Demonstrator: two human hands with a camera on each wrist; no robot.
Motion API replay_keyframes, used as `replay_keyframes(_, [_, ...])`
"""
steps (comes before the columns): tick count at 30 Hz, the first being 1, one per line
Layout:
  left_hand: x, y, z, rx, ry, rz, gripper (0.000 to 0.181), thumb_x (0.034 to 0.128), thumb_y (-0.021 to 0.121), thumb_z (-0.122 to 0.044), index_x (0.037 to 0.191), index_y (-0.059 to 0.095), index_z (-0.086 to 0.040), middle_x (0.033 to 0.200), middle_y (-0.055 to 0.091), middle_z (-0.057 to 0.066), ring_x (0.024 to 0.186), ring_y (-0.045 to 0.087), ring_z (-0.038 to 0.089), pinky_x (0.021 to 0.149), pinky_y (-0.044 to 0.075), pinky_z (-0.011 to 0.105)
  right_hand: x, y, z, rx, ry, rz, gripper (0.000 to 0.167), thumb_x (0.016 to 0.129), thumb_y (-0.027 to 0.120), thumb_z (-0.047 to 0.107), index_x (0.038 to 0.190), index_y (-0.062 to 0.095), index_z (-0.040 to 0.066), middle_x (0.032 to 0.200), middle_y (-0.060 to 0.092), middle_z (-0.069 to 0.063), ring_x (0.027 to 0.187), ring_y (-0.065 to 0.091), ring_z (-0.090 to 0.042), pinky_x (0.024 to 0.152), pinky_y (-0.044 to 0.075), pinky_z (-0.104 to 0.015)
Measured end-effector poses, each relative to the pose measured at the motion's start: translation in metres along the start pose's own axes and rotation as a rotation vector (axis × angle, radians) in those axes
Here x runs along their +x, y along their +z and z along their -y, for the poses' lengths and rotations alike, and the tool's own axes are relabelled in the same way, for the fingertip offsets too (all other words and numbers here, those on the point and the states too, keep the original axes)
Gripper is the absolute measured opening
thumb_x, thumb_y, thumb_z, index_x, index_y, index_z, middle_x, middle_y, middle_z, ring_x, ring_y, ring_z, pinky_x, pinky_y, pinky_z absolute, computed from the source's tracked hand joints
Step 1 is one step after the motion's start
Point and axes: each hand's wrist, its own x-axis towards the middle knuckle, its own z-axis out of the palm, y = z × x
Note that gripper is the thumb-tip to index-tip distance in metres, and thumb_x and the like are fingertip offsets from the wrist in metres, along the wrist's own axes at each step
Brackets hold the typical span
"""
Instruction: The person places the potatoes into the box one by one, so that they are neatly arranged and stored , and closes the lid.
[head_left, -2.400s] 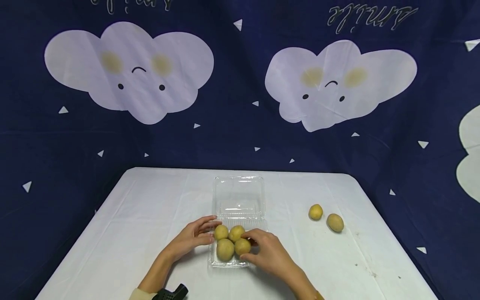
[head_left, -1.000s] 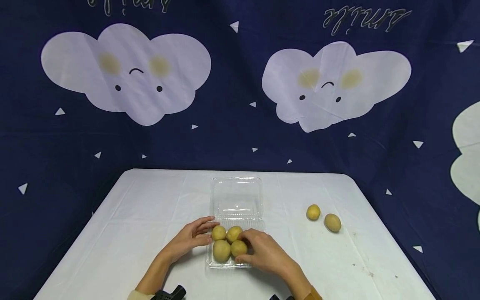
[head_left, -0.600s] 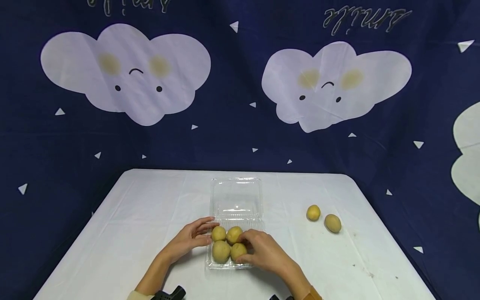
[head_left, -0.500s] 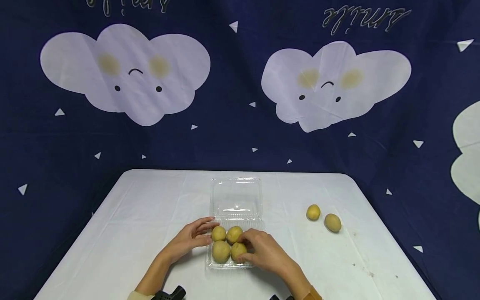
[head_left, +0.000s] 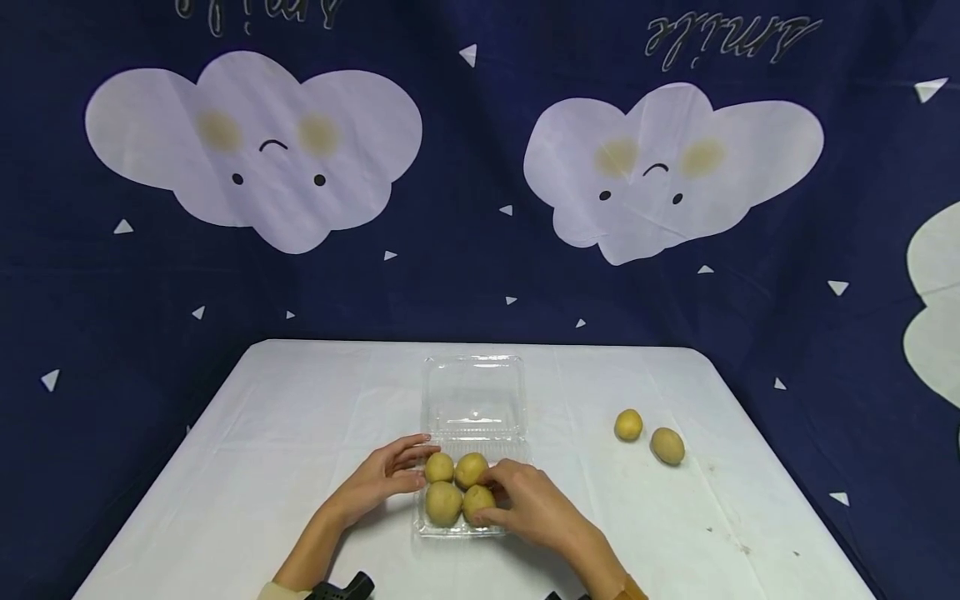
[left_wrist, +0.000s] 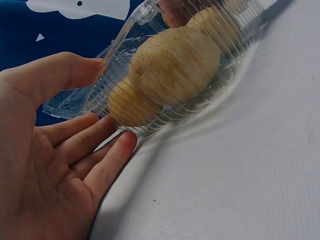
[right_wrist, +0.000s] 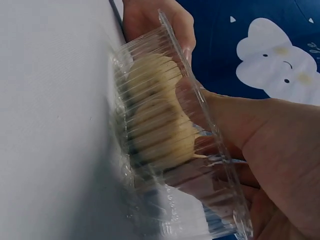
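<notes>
A clear hinged plastic box (head_left: 480, 532) stands on the table with its lid (head_left: 474, 396) folded back. Several yellowish potatoes (head_left: 443, 503) lie in its base, side by side. My right hand (head_left: 536, 504) reaches in over the right wall and pinches the near right potato (head_left: 478, 502) between thumb and fingers; in the right wrist view its thumb (right_wrist: 192, 102) is inside the wall. Against the box's left side rests my left hand (left_wrist: 55, 170), fingers loosely extended to the ribbed wall and thumb at the rim. The right fingertips are partly hidden behind potatoes and plastic.
Two more potatoes lie to the right on the white table (head_left: 315, 417), a small yellow potato (head_left: 628, 425) and a browner potato (head_left: 667, 447). Dirt specks (head_left: 744, 549) dot the right side. A dark blue cloud-print cloth (head_left: 480, 167) hangs behind.
The near right potato has shifted slightly toward the box's front edge, with my right fingers staying on it. My left hand has kept its place. The head view has shifted a little.
</notes>
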Motion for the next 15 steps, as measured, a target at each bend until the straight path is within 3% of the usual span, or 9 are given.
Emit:
replay_keyframes(5, [0.001, 0.001, 0.0, 0.006, 0.002, 0.006, 0.061, 0.0917, 0.059, -0.014, 0.146, 0.03, -0.01, 0.145, 0.046, 0.009, 0.135, 0.039, 0.033, 0.096, 0.044, 0.021, -0.003, -0.003, -0.002, 0.031, -0.01, -0.008, 0.049, 0.077, 0.07, 0.05, 0.113, 0.064, 0.017, 0.104, 0.065, 0.007, 0.09, 0.063, -0.003, 0.078, 0.052, -0.021])
replay_keyframes(15, [0.001, 0.001, 0.001, 0.011, 0.008, 0.006, 0.061, 0.0916, 0.059, -0.014, 0.146, 0.031, -0.011, 0.145, 0.046, 0.009, 0.135, 0.04, 0.033, 0.097, 0.042, 0.021, -0.006, -0.011, -0.006, 0.175, -0.038, -0.123, 0.044, 0.085, 0.07, 0.032, 0.122, 0.058, 0.012, 0.116, 0.06, -0.003, 0.097, 0.067, -0.016, 0.08, 0.055, -0.023])
